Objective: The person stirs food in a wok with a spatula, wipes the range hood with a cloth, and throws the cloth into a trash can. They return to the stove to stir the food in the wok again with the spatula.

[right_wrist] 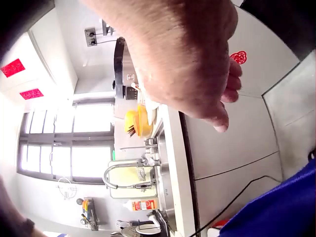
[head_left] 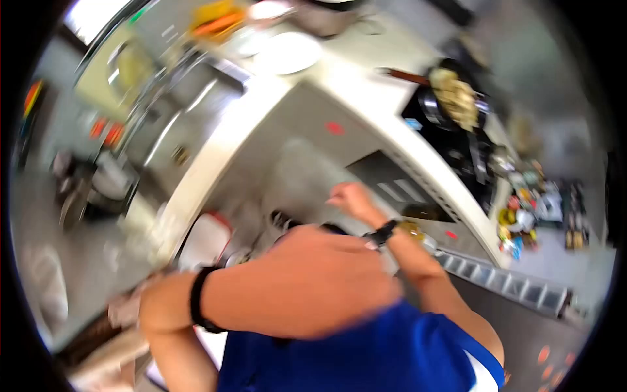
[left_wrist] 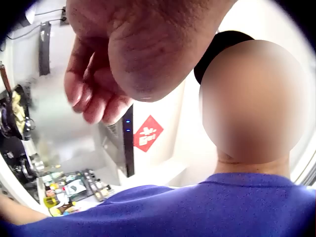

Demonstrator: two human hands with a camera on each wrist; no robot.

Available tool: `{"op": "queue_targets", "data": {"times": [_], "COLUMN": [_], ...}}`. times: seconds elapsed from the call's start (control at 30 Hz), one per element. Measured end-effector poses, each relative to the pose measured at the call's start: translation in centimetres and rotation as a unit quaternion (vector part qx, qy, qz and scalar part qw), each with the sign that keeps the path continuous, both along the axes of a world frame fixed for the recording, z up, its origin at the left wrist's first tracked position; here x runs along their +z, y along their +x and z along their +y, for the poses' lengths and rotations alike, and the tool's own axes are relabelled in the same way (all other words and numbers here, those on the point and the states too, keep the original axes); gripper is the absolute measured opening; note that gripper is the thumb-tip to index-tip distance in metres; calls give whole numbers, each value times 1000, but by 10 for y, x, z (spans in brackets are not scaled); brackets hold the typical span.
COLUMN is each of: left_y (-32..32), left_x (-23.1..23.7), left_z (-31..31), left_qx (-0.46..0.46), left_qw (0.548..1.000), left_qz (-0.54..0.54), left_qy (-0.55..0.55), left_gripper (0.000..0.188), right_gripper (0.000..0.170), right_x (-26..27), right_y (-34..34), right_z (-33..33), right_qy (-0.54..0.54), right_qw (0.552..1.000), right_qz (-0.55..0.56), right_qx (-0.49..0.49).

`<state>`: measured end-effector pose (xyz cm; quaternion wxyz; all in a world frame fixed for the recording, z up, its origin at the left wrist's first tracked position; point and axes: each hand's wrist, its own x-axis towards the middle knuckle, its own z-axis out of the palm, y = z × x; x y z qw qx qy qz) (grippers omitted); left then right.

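Note:
My left hand [head_left: 307, 281], blurred in the head view, is raised across the front of the blue shirt [head_left: 339, 359]. The left wrist view shows the same hand [left_wrist: 143, 49] with loosely curled fingers and nothing in them. Farther out, over the floor in front of the cabinets, is my right hand [head_left: 354, 200], a black watch on its wrist. Seen from the right wrist, this hand [right_wrist: 182, 69] has its fingers loosely bent and holds nothing. Neither hand touches the counter.
A pan with pale yellow food [head_left: 455, 98] stands on the black stove [head_left: 450, 147]. A white plate [head_left: 287, 53] lies on the counter near the sink [head_left: 189, 117]. Bottles and jars [head_left: 526, 212] crowd the right side. A red-rimmed white bin [head_left: 206, 242] stands below the counter.

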<state>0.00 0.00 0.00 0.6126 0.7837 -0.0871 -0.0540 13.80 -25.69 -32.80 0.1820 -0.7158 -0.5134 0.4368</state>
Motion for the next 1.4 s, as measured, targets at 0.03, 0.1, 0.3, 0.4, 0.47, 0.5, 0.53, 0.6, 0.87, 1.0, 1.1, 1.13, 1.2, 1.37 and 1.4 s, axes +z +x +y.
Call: {"op": "queue_targets", "data": {"times": [0.03,0.1,0.3,0.4,0.47,0.5,0.53,0.6,0.87,1.0,1.1,1.13,1.2,1.37,1.4], "left_y": [12,98,70,50,41,42,45,55,200,301,363,383,414,470,476], "left_x": [-16,-39,-222,-307,-342,-342,-343,-338,-283,-249,-250,-251,-249,-252,-246], "left_z": [11,-7,4,-18,-40,-48,-55,-58,13,39,57,62,69,85,85], "left_qx": [-30,74,209,147,81,50,20,15,206,245,244,239,225,205,198], "left_qw": [999,974,931,922,907,904,900,896,937,919,908,907,907,903,898], "left_qz": [-43,-83,114,316,383,391,398,411,95,-12,-60,-69,-87,-115,-108], "left_qy": [-6,198,276,169,157,168,180,166,267,308,335,340,346,359,377], "left_gripper": [46,55,70,79,88,91,93,99,94,96,94,94,91,83,82], "right_gripper": [26,19,15,28,38,41,40,31,63,84,81,56,40,12,12], "right_x": [-1,0,-58,-85,-74,-70,-84,-59,126,117,104,111,109,164,184], "right_y": [23,166,169,152,150,155,163,199,364,401,424,424,440,468,474], "right_z": [-1,43,-66,-147,-186,-200,-219,-230,-182,-134,-108,-96,-88,-94,-93], "right_qy": [-6,92,227,-74,-230,-278,-207,-130,218,38,-14,-27,-44,-97,-121], "right_qw": [999,976,967,996,973,961,970,942,742,778,770,761,753,706,694], "right_qz": [-43,-186,-80,2,-34,-10,-113,-235,-487,-470,-485,-491,-521,-623,-634], "right_qx": [-30,-71,-82,-54,-12,-2,-61,-200,-406,-415,-414,-423,-400,-321,-318]}}
